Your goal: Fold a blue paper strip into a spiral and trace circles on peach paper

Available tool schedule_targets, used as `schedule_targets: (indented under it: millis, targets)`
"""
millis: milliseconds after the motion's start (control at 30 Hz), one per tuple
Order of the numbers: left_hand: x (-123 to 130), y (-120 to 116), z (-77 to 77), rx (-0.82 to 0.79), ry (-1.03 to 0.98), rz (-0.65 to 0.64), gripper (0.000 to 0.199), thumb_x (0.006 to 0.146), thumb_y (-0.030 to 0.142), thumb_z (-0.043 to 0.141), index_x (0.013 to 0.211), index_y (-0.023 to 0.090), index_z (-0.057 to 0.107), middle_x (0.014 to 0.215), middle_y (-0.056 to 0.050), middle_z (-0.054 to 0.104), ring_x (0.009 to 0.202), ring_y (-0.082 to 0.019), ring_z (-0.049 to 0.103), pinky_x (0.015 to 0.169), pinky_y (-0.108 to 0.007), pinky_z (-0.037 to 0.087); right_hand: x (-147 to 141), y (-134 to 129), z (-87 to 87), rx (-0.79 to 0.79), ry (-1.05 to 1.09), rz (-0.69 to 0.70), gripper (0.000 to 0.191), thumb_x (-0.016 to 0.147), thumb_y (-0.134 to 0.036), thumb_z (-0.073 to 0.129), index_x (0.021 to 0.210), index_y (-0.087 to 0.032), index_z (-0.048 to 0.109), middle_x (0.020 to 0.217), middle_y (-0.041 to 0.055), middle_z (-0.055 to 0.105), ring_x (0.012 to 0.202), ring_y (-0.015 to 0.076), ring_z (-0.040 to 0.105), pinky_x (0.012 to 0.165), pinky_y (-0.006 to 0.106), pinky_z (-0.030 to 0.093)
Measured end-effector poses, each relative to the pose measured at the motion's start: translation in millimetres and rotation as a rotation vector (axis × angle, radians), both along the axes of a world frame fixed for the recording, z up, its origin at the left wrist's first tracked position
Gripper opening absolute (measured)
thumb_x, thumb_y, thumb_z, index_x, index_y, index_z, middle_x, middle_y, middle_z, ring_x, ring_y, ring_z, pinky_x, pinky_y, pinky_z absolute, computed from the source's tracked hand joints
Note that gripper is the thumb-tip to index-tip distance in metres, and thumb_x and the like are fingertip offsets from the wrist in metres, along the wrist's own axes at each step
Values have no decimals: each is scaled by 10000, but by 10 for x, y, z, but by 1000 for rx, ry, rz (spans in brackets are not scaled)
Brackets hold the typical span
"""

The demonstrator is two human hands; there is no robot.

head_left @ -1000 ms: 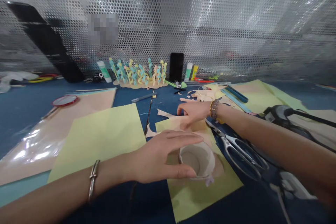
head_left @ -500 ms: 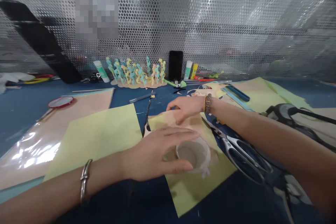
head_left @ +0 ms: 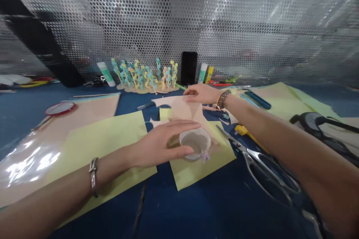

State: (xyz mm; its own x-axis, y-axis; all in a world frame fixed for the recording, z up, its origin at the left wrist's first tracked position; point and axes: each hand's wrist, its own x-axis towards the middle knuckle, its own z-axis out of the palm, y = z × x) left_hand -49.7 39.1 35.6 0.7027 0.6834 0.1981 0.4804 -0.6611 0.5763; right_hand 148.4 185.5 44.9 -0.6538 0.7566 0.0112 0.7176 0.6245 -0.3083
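My left hand [head_left: 165, 143] is curved round the left side of a small white cup [head_left: 195, 141], thumb at its near side and fingers along its far side. A small pale purple piece shows on the cup's near right side. Under the cup lies a yellow-green sheet [head_left: 182, 179]. Farther back, my right hand [head_left: 203, 94] has its fingers closed on the far edge of a pale pink paper [head_left: 182, 107] with cut-out edges, which is lifted behind the cup.
Large scissors [head_left: 248, 151] and a yellow-handled tool [head_left: 244, 130] lie at right. Behind stand paper stalks [head_left: 140, 74], a black phone [head_left: 189, 68] and glue sticks [head_left: 202, 73]. A red-rimmed disc [head_left: 60, 108] and yellow sheet [head_left: 109, 138] lie left, dark glasses [head_left: 308, 119] right.
My right hand has moved back, drawing the pink paper away. The cup, my left hand and the yellow-green sheet sit higher in view, slightly to the left.
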Motion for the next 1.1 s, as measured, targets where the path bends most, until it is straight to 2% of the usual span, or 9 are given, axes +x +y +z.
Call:
schedule_targets:
  millis: [100,300,433,567,733,833,900,1000,1100]
  targets:
    - [0,-32,-36,-13,-11,-21,507,854,441,526,1325,279,433,1387,-29,477,1286,-220,413,1060,-378,346,209,67,18,84,-43,-126,380,869,-331,454,1151,-116,588,1059,115,671,934,193,612,779,261,433]
    - [-28,-2,-102,-35,-50,-22,523,850,434,539,1336,289,411,1400,-23,461,1299,-203,397,1084,-370,321,341,69,-150,28,-237,-136,210,658,-387,677,666,-177,686,701,45,693,676,203,626,565,253,407]
    - [-24,15,-129,-29,-105,-84,587,795,499,583,1324,289,438,1399,-30,460,1300,-216,393,1083,-375,318,324,-74,-58,118,-203,-273,244,807,-349,509,776,-146,641,734,90,665,675,209,605,568,273,394]
    - [-3,3,-165,19,-135,-80,648,718,487,674,1302,293,471,1381,-30,481,1277,-221,421,1080,-372,327,320,-487,85,217,-129,-395,201,845,-194,385,913,-131,564,812,116,640,706,218,584,604,295,402]
    - [-9,8,-159,90,-204,47,556,764,440,647,1273,270,502,1329,-29,535,1258,-218,441,1070,-385,342,420,-1004,74,334,-3,-138,251,923,-257,333,987,-204,569,1025,63,652,959,239,587,902,415,368]
    - [-37,35,-122,156,-301,165,522,775,421,642,1252,248,519,1346,-39,515,1270,-216,425,1063,-368,352,525,-1091,52,445,28,-133,257,924,-339,388,1047,-250,596,1206,44,598,1142,255,518,1046,490,223]
    - [-58,48,-88,168,-340,215,507,791,408,629,1255,238,514,1368,-42,488,1274,-206,419,1053,-342,366,590,-1125,32,506,134,-161,264,927,-295,376,1033,-227,609,1169,63,618,1116,234,541,1021,450,301]
    - [-86,52,-35,181,-349,239,493,807,404,611,1261,244,507,1381,-35,471,1282,-200,408,1036,-317,384,673,-1226,-45,390,94,-128,283,915,-233,351,1007,-212,618,1057,66,664,996,217,602,872,383,451]
    - [-103,55,-6,216,-341,259,479,811,417,601,1255,264,510,1374,-24,481,1286,-213,404,1039,-333,380,720,-1363,-163,160,-91,-153,266,887,-354,441,1046,-230,614,1068,58,674,966,248,629,793,390,497]
